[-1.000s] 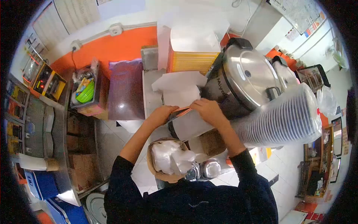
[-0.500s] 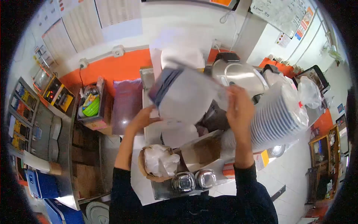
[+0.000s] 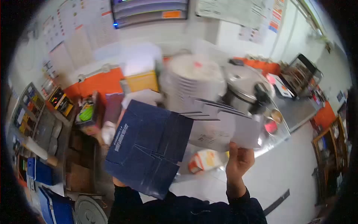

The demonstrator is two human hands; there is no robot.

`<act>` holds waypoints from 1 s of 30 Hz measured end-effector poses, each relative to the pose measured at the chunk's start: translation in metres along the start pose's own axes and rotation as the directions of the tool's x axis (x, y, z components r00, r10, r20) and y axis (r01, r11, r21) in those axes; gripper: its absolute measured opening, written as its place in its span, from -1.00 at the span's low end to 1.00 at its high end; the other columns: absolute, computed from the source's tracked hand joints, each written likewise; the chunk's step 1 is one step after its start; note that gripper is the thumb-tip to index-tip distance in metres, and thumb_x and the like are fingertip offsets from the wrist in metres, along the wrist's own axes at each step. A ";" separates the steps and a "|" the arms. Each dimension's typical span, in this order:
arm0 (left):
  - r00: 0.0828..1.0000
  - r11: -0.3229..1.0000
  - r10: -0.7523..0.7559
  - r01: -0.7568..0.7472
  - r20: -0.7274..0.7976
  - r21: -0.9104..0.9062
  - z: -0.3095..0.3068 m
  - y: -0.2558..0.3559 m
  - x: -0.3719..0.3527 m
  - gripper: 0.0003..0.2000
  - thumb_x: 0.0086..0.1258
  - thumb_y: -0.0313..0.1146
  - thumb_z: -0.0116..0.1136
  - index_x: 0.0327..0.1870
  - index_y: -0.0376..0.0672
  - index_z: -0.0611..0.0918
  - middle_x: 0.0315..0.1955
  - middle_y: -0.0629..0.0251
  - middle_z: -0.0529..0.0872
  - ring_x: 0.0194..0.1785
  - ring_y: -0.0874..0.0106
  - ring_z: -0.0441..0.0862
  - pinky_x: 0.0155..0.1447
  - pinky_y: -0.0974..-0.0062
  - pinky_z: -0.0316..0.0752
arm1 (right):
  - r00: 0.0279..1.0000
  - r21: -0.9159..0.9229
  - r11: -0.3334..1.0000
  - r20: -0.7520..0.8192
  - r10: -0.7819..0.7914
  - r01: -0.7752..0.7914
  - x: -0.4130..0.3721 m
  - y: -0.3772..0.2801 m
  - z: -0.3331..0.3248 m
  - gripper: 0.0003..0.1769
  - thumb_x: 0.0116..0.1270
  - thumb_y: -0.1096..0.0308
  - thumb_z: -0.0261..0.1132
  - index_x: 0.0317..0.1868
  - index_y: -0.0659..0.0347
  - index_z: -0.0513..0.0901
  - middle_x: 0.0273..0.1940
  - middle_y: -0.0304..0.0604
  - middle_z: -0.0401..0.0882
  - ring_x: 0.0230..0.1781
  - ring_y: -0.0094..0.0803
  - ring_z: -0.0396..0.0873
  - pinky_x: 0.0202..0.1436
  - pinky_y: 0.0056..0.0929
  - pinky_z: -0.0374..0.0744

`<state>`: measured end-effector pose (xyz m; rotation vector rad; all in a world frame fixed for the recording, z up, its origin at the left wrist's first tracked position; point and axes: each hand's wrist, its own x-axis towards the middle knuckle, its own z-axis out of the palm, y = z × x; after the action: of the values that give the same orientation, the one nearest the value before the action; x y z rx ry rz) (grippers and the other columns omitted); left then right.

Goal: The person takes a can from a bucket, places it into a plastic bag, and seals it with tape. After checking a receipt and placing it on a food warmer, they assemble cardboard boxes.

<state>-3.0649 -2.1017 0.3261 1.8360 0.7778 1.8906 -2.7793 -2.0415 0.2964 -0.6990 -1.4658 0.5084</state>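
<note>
A dark blue cardboard box, partly unfolded, spans the space in front of me. White lettering marks its outer side, and its white inner panels and flaps spread to the right. My left hand is at the box's lower left corner, mostly hidden behind the blue panel, so its fingers do not show. On the other side, my right hand is closed on the lower edge of a white panel, thumb upward. An orange-and-white carton lies below the white panels.
Behind the box stands a blurred stack of white tubs. To its right are a large metal pot and a steel counter. A shelf with a green basket is at left, above blue coolers.
The box has come closer and lower, and its blue outer side now faces me with the panels spread. My view has shifted. My left hand has become mostly hidden behind the box.
</note>
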 end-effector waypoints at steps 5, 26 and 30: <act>0.968 0.961 -0.136 0.180 0.210 -0.209 0.206 -0.037 -0.040 0.37 -0.47 0.11 0.58 0.41 -0.28 -0.07 0.37 0.07 0.05 0.42 0.25 0.04 0.42 0.30 -0.03 | 0.977 -0.101 0.989 -0.193 0.090 -0.111 -0.023 0.031 -0.187 -0.76 0.26 0.56 0.23 -0.07 0.45 0.52 -0.32 -0.20 0.57 -0.42 -0.65 0.44 -0.40 -0.69 0.39; 0.573 0.578 -0.491 0.778 0.656 -0.246 0.763 -0.285 0.016 0.38 -0.41 -0.03 0.61 0.44 -0.10 -0.22 0.41 0.15 -0.06 0.45 0.30 -0.07 0.44 0.33 -0.12 | 0.609 -0.238 0.753 -0.750 0.259 -0.613 -0.002 0.239 -0.746 -0.83 0.32 0.39 0.20 -0.18 0.33 0.52 -0.22 -0.19 0.55 -0.23 -0.55 0.44 -0.13 -0.56 0.41; 0.500 0.412 -0.522 0.857 0.691 -0.309 0.869 -0.336 0.072 0.25 -0.17 -0.22 0.52 0.44 0.04 -0.28 0.37 0.22 0.05 0.38 0.32 0.09 0.39 0.31 0.07 | 0.571 -0.389 0.719 -0.821 0.013 -0.576 0.032 0.240 -0.831 -0.82 0.36 0.46 0.13 -0.08 0.35 0.51 -0.20 -0.15 0.56 -0.20 -0.50 0.46 -0.10 -0.53 0.44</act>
<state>-2.2405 -1.6949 0.1588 1.1272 0.5108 0.8374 -1.9273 -1.9462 0.1761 -1.5358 -0.6065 -0.0953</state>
